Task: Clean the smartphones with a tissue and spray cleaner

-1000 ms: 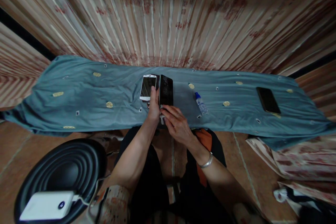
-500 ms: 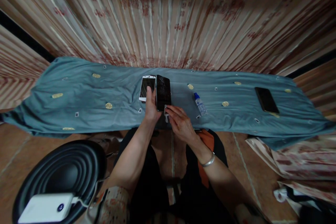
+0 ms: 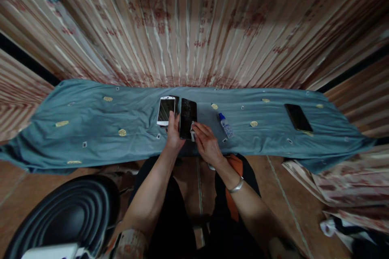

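My left hand (image 3: 174,134) grips a black smartphone (image 3: 188,115) by its left edge, its dark screen facing up with marks near the top. My right hand (image 3: 207,141) pinches a small pale cloth (image 3: 192,131) against the lower right part of that screen. Just left of the held phone, a white-framed smartphone (image 3: 166,111) lies on the teal cloth (image 3: 139,117), partly on top of something dark. A small clear bottle with a blue cap (image 3: 225,125) lies to the right of my right hand.
Farther right on the teal cloth lies another black phone (image 3: 298,117). A pleated patterned curtain (image 3: 188,28) hangs behind. At lower left a black round stool (image 3: 65,210) carries a white power bank (image 3: 51,251) with a cable.
The cloth in my right hand has moved slightly up the phone's right edge. My left hand keeps its hold. The whole view has shifted a little, with the table lower in it.
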`<action>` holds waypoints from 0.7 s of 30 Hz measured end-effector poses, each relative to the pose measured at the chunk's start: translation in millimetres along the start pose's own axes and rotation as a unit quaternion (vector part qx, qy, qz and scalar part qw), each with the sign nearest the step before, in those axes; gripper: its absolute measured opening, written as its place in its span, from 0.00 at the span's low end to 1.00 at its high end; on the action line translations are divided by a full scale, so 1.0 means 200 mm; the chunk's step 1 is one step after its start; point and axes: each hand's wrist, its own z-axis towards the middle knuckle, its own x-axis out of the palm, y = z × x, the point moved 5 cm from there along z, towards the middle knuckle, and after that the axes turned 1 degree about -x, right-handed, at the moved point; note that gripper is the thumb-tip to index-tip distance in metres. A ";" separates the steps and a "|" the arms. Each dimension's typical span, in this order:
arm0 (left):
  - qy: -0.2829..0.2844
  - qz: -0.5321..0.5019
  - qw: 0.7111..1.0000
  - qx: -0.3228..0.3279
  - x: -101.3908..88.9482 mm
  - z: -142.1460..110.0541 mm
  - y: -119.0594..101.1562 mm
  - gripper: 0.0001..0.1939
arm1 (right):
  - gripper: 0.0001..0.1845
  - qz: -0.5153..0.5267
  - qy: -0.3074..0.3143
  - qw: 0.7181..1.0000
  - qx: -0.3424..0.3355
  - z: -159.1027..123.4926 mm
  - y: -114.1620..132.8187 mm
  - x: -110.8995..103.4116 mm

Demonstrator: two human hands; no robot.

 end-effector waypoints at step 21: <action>0.033 0.001 0.999 -0.014 0.05 -0.03 0.11 0.27 | 0.23 -0.005 -0.020 0.998 0.055 0.02 -0.14 0.00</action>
